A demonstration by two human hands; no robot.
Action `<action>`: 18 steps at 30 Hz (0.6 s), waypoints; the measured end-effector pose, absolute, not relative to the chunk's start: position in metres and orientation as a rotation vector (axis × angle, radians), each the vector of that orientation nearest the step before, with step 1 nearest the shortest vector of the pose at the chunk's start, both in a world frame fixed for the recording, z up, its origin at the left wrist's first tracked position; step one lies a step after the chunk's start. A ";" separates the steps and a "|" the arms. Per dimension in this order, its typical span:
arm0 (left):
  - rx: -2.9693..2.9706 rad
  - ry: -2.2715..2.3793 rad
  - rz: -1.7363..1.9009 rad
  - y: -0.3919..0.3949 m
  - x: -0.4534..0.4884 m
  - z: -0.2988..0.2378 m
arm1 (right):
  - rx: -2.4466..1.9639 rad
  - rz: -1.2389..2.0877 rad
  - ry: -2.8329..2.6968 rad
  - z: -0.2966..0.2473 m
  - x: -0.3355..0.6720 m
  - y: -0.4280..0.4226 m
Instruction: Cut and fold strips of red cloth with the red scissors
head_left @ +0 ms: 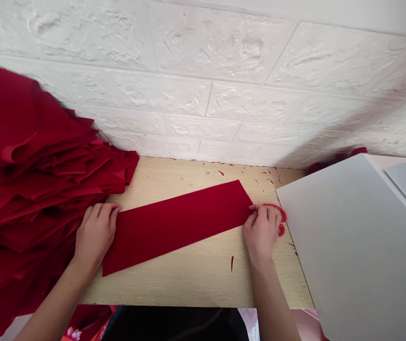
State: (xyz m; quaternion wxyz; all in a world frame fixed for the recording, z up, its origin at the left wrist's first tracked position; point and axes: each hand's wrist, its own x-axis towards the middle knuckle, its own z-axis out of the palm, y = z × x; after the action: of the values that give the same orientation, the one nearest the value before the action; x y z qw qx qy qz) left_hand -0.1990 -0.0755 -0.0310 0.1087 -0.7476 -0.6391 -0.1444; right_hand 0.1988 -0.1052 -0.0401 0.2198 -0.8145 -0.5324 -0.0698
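Observation:
A long dark-red strip of fabric (178, 225) lies flat and slanted on the wooden table, its right end farther from me. My left hand (98, 227) pinches the strip's left end near its upper corner. At the opposite end, my right hand (262, 229) pinches the edge between thumb and fingers. Red-handled scissors (281, 215) lie by the right hand, which covers part of them; their blades are hidden.
A large heap of red fabric (47, 175) fills the left side. On the right stands a big white box (352, 237). Small red scraps (232, 264) dot the wooden table (196, 284), and a white brick-patterned wall (189, 94) rises behind it.

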 end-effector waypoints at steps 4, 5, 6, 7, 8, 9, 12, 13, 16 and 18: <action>-2.160 -1.957 -0.356 -0.076 -0.195 -0.028 | -2.207 -0.268 -1.470 -0.041 0.202 -0.106; -2.151 -1.968 -0.323 -0.076 -0.194 -0.028 | -2.163 -0.301 -1.473 -0.039 0.202 -0.106; -2.145 -1.971 -0.286 -0.076 -0.193 -0.027 | -2.107 -0.335 -1.485 -0.036 0.200 -0.106; -2.139 -1.969 -0.251 -0.075 -0.192 -0.027 | -2.043 -0.358 -1.516 -0.032 0.196 -0.107; -2.135 -1.967 -0.218 -0.075 -0.192 -0.026 | -1.971 -0.364 -1.567 -0.027 0.188 -0.107; -2.132 -1.967 -0.193 -0.075 -0.191 -0.026 | -1.900 -0.337 -1.644 -0.020 0.178 -0.107; -2.121 -1.975 -0.162 -0.075 -0.191 -0.027 | -1.682 -0.072 -1.940 0.001 0.129 -0.105; -2.119 -1.974 -0.155 -0.075 -0.191 -0.027 | -1.625 0.037 -2.025 0.007 0.110 -0.104; -2.122 -1.953 -0.124 -0.075 -0.192 -0.028 | -1.414 0.305 -2.381 0.009 0.063 -0.094; -2.121 -1.948 -0.115 -0.076 -0.193 -0.028 | -1.387 0.389 -2.520 0.000 0.051 -0.086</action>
State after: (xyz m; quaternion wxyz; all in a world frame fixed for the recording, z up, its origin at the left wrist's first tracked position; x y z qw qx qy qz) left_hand -0.1928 -0.0757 -0.0278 0.1293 -0.7297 -0.6702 -0.0397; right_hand 0.0512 -0.0862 -0.0003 0.1192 -0.4745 -0.8619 0.1332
